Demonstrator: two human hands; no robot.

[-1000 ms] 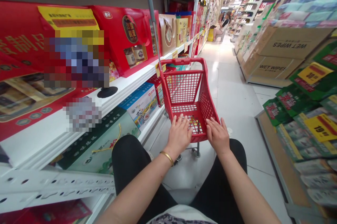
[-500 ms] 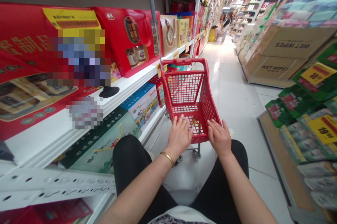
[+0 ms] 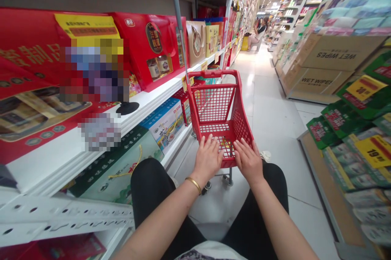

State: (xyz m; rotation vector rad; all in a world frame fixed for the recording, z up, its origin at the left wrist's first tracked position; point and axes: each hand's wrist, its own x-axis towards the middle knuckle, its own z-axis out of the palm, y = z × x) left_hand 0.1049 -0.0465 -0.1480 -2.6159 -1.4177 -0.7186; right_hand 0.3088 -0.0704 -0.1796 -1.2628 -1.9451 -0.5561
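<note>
A small red plastic mesh shopping cart [image 3: 214,103] rolls on castors in front of me, with a tall grey pole [image 3: 177,16] rising from its far side. My left hand [image 3: 208,160], a gold bangle [image 3: 193,185] on its wrist, rests with spread fingers on the cart's near rim. Close beside it, my right hand [image 3: 248,161] lies over the same rim. Neither hand holds anything else. A small yellowish item lies in the cart's basket, mostly hidden behind my fingers.
White metal shelving on the left holds red gift boxes [image 3: 149,48] and green and blue cartons [image 3: 116,166]. Wet wipes cartons [image 3: 324,83] and green packs with yellow price tags [image 3: 345,119] stand on the right. A seated person [image 3: 259,32] is far down the tiled aisle [image 3: 269,105].
My right hand has slid left along the rim, closer to my left hand. The view has shifted slightly as the cart moves along the aisle.
</note>
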